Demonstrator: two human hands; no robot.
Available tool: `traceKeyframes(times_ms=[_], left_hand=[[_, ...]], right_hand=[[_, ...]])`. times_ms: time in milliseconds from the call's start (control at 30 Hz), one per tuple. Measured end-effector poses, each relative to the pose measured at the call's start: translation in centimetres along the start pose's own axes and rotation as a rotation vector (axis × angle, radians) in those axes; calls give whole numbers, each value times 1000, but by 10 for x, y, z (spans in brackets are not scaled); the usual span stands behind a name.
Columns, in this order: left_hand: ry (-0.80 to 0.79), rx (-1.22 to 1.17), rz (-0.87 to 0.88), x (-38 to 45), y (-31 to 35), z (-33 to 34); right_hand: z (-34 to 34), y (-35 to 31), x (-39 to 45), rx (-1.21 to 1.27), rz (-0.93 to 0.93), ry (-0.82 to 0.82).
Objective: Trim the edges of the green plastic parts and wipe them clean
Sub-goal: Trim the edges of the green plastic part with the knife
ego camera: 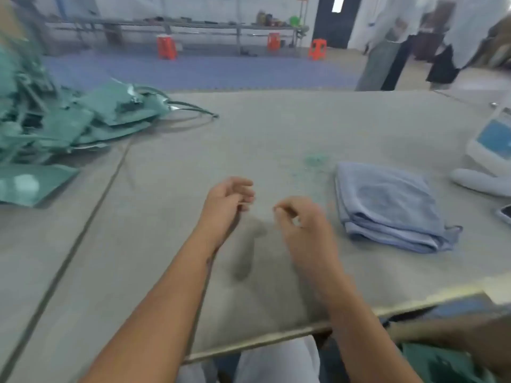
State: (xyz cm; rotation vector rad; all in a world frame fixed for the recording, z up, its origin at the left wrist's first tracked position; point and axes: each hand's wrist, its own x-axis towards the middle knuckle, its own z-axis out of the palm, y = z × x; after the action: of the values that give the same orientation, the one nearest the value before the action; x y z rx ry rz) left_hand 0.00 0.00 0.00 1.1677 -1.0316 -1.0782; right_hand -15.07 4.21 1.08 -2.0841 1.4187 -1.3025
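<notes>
A heap of green plastic parts (69,120) lies at the table's far left, and one flat green part (27,183) sits apart nearer the left edge. Both my hands hover over the grey table centre, away from the parts. My left hand (229,200) has loosely curled fingers and holds nothing. My right hand (301,219) is curled with thumb and forefinger drawn together; blur hides whether something small sits between them. A folded blue cloth (387,205) lies just right of my right hand. Green shavings (315,160) are scattered beyond it.
A white device with a blue screen (492,145) and a phone (506,214) sit at the right edge. The table's metal front edge (276,338) runs below my forearms. People in white coats (401,37) stand behind the table; orange stools (166,47) are on the floor.
</notes>
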Motion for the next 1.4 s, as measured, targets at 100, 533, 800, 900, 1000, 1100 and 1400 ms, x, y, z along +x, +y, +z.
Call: traceKeyframes(times_ms=[100, 533, 800, 900, 1000, 1100, 1400], left_hand=[[20, -49, 4, 1, -3, -9], [6, -47, 0, -4, 2, -6], [14, -60, -5, -6, 3, -6], [15, -42, -3, -6, 3, -7], [18, -14, -5, -7, 4, -6], [1, 24, -2, -7, 4, -5], [258, -77, 68, 7, 19, -28]], right_hand=[[-30, 28, 7, -500, 57, 314], [-93, 81, 68, -394, 424, 434], [-32, 81, 113, -258, 251, 375], [-1, 85, 115, -470, 281, 106], [12, 84, 114, -661, 290, 37], [18, 73, 109, -693, 336, 61], [83, -23, 85, -36, -41, -39]])
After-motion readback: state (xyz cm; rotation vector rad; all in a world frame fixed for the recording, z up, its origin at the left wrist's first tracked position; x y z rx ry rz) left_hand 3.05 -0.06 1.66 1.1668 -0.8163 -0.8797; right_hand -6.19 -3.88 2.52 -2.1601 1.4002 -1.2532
